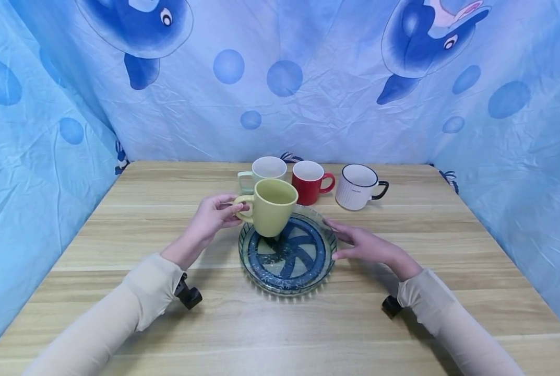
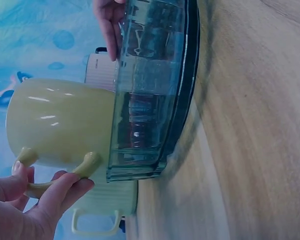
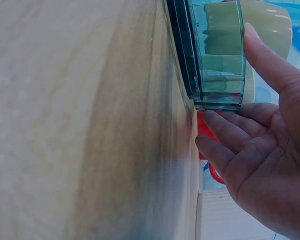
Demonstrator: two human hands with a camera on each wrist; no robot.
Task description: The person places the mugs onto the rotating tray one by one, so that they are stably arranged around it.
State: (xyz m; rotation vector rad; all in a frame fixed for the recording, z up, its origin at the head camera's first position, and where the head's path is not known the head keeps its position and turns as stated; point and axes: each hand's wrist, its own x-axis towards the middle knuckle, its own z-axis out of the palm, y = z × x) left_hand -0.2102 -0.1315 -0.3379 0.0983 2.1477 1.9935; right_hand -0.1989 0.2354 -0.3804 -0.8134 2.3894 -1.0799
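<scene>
Two hands of mine are well apart, one on each side of the glass dish (image 1: pixel 303 257). My left hand (image 1: pixel 214 214) has the handle (image 2: pixel 87 164) of the yellow mug (image 1: pixel 272 215) pinched between thumb and fingers. My right hand (image 1: pixel 366 245) has its fingers spread and loose, with the thumb and fingertips at the dish's right edge. The yellow mug is up over the far left part of the dish, its bottom near the top of the rim; I can't tell if they touch. The mug looks hard and smooth, so I think it won't bend or squash, but it could chip if it bumps the glass. I guess it's a bit heavy, and the weight hangs to one side of my grip, so it may want to tip. The handle is a good place to hold, since the shiny sides may slip. The dish looks stiff and maybe heavier, and it could crack; I'd hold it by two sides of its rim. Behind it on the desk (image 1: pixel 280 334) stand a pale green mug (image 1: pixel 269 167), a red mug (image 1: pixel 305 190) and a white mug (image 1: pixel 354 192)
</scene>
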